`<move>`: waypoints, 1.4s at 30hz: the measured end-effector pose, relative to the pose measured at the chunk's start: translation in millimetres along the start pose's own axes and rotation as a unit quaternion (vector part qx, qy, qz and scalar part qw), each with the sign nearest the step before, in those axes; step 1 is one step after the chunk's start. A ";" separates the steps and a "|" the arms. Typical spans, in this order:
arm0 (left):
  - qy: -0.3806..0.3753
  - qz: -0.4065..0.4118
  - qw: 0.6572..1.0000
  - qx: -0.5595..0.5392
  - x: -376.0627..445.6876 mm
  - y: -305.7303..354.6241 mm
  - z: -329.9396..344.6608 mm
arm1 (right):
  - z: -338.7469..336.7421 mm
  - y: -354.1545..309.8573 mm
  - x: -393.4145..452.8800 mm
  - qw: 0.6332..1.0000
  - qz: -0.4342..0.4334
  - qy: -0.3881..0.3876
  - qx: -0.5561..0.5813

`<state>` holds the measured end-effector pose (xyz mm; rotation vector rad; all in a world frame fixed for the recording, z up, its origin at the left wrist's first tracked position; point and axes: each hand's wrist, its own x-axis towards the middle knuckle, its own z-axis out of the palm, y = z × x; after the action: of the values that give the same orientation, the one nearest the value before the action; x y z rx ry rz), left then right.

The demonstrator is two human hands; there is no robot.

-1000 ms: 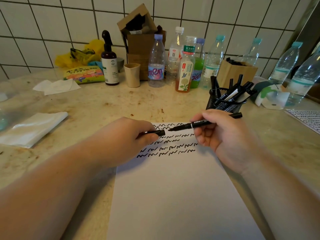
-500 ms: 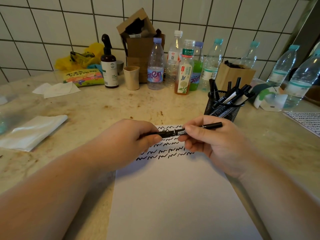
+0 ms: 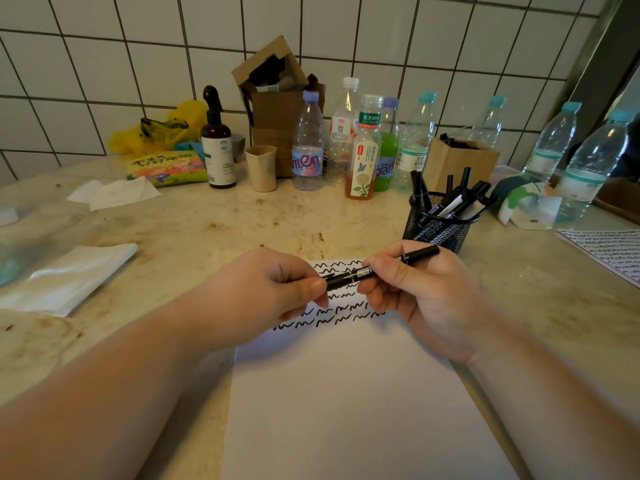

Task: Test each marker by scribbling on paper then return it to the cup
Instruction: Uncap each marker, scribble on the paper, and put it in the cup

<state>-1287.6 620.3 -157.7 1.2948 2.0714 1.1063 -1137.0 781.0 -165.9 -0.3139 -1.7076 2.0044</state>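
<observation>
Recapping step: left hand (image 3: 273, 292) pinches cap end, right hand (image 3: 412, 292) grips black marker (image 3: 384, 266) above scribbled paper (image 3: 346, 393); next, seat cap, return to mesh cup (image 3: 438, 230) just behind.

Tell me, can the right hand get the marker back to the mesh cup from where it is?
Probably yes. The right hand holds the marker just in front of the mesh cup, nothing between them. The left hand also grips the marker's other end and would need to let go.

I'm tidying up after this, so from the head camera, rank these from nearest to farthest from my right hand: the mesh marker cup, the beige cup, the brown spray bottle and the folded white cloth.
From the right hand:
1. Mesh marker cup, just behind it.
2. Beige cup, back, left of centre.
3. Brown spray bottle, further left, by the wall.
4. Folded white cloth, far left.
</observation>
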 end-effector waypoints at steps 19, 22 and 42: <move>0.092 -0.011 0.979 0.183 -0.2 -5.5 1.6 | -16.3 -53.1 17.5 0.821 -0.145 0.319 -0.450; 0.094 -0.011 0.979 0.182 -0.8 -5.5 1.9 | -18.5 -57.5 24.6 0.774 -0.131 0.292 -0.547; 0.073 -0.028 0.973 0.215 4.8 -15.1 4.6 | -20.5 -55.2 64.7 0.694 0.026 0.190 -0.694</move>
<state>-1294.4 622.9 -172.6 1.3688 2.5414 0.7697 -1171.0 836.5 -107.5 -1.1354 -2.5135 0.1687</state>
